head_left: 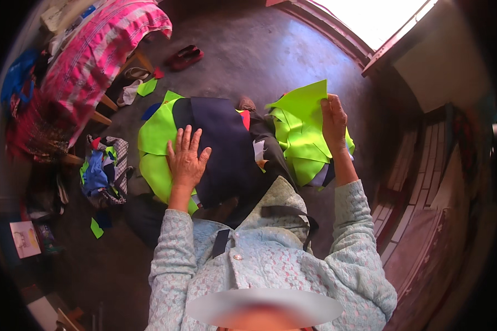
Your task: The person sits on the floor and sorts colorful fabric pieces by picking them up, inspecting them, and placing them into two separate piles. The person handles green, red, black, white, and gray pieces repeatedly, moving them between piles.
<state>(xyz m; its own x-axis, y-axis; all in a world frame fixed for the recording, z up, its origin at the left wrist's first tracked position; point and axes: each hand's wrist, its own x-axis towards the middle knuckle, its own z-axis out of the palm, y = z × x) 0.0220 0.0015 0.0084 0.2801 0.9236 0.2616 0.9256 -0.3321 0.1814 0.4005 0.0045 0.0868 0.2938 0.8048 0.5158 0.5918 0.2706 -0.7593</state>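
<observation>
My left hand (188,160) lies flat with its fingers spread on a pile of cut cloth on my lap. Under it are a neon yellow-green fabric piece (156,138) and a dark navy fabric piece (223,143). Over on the right, my right hand (334,122) pinches the edge of a neon yellow-green cloth piece (305,100), which stands raised and bent. Below that piece, a heap of similar neon cloth (295,138) rests by my right leg. A small white scrap (259,153) lies on my dark trousers between the two piles.
At the left, a bag of mixed cloth scraps (102,171) stands on the floor. Behind it, a pink checked cloth (94,66) drapes over wooden furniture. A dark shoe (184,58) and loose green scraps (96,228) lie on the floor. A doorway threshold (337,33) is at the far right.
</observation>
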